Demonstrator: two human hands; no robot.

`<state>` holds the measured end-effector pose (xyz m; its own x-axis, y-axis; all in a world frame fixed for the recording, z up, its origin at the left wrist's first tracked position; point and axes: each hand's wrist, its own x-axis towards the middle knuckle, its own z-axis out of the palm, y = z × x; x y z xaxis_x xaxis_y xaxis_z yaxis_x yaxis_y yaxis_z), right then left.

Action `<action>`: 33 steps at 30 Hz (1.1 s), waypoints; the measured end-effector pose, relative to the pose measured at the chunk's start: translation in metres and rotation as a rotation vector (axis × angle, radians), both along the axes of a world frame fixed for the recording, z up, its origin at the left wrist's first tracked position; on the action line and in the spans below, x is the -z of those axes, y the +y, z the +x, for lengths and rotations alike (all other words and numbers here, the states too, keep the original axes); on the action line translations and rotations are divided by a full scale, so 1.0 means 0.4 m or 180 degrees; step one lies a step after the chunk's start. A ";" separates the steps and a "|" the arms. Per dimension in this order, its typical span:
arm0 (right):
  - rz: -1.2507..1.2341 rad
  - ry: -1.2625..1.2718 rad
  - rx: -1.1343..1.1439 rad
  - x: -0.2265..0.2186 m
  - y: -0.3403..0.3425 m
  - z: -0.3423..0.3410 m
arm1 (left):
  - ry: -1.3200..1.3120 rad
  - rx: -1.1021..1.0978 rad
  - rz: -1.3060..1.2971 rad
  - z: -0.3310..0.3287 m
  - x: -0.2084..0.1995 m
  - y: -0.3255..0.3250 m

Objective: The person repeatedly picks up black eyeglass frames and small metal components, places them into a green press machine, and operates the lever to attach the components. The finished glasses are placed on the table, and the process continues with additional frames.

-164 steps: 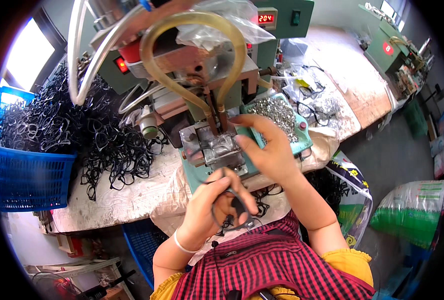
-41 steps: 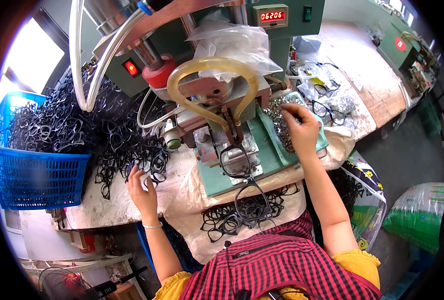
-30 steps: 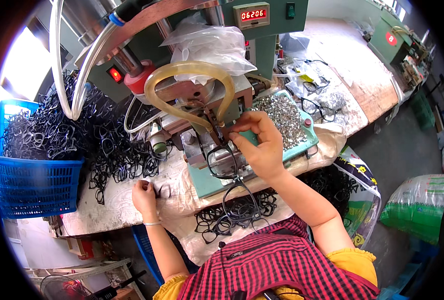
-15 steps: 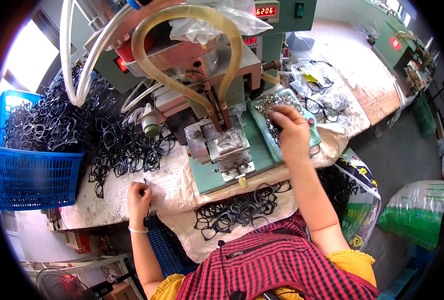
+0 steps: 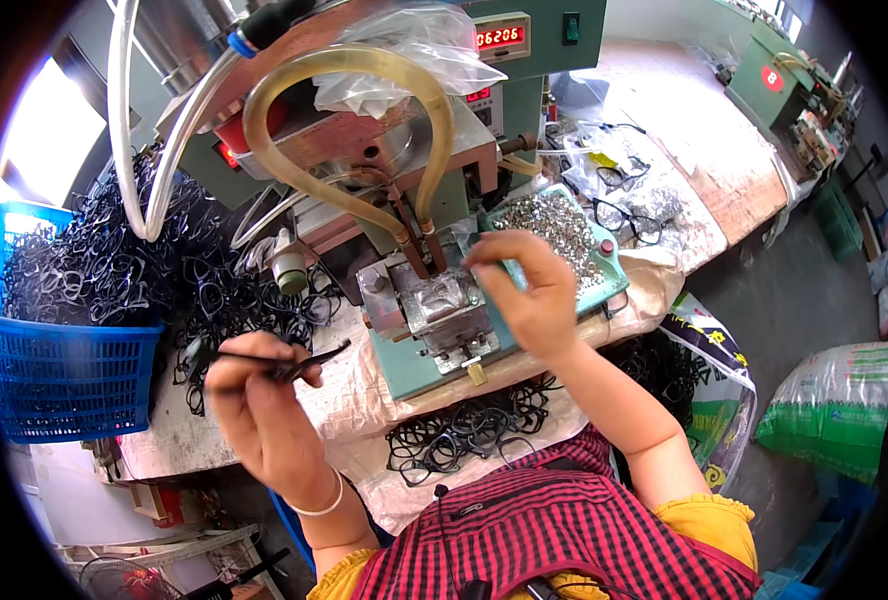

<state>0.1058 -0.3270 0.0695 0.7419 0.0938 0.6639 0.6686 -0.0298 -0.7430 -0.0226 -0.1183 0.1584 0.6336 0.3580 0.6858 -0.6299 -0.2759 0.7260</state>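
My left hand (image 5: 282,435) is raised at the left of the machine, its fingers closed around a black eyeglass frame (image 5: 309,367), seen nearly edge-on. To the right of the metal fixture (image 5: 442,302), my right hand (image 5: 532,295) hangs with thumb and fingers drawn together; whatever is between them is too small or blurred to make out. Two copper-coloured electrodes (image 5: 419,255) reach down over the fixture. Beyond my right hand, a green tray (image 5: 616,272) holds a heap of small shiny metal parts (image 5: 554,225).
A blue basket (image 5: 69,375) heaped with black frames stands at the far left, more frames (image 5: 209,310) spilling beside it. Other frames (image 5: 474,425) lie on cloth before the machine. A thick yellowish hose (image 5: 349,60) loops above the electrodes. Glasses (image 5: 629,220) lie behind the tray.
My right hand has left the metal parts in the tray and moved left toward the fixture. My left hand has come up off the table, bringing the eyeglass frame into plain view.
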 end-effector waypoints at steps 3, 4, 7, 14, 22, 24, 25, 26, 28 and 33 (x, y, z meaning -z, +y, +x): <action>0.0838 0.1100 -0.0620 -0.030 0.070 -0.049 | -0.0172 -0.0342 0.0523 0.044 -0.020 -0.014; 0.0928 0.1170 -0.0704 -0.033 0.074 -0.051 | -0.0118 -0.0555 0.0716 0.064 -0.023 -0.012; 0.1062 0.1419 -0.0977 -0.045 0.077 -0.058 | -0.0150 -0.0428 0.0420 0.084 -0.002 0.014; 0.0791 0.1510 -0.0847 -0.119 0.060 -0.102 | -0.0182 -0.0240 0.1089 0.075 0.011 0.002; -0.2404 0.0152 0.1793 0.111 -0.172 0.062 | -0.0382 0.0497 0.2752 0.062 0.119 -0.065; -0.2161 -0.0057 0.1652 0.141 -0.193 0.071 | -0.0348 0.0508 0.2707 0.063 0.119 -0.068; -0.2118 -0.0081 0.1597 0.142 -0.192 0.071 | -0.0360 0.0496 0.2663 0.064 0.120 -0.071; -0.2074 -0.0107 0.1542 0.140 -0.188 0.069 | -0.0372 0.0483 0.2619 0.063 0.120 -0.073; -0.2126 -0.0381 0.1401 0.130 -0.166 0.068 | -0.0340 0.0468 0.2659 0.060 0.116 -0.073; -0.2663 -0.0958 0.0828 0.106 -0.133 0.138 | -0.0310 0.0345 0.2561 0.045 0.126 -0.076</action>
<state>0.1609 -0.3800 0.0270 0.6141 0.4842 0.6233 0.7270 -0.6543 -0.2080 -0.0046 -0.1489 0.1080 0.5608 -0.3273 0.7605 -0.7331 -0.6232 0.2724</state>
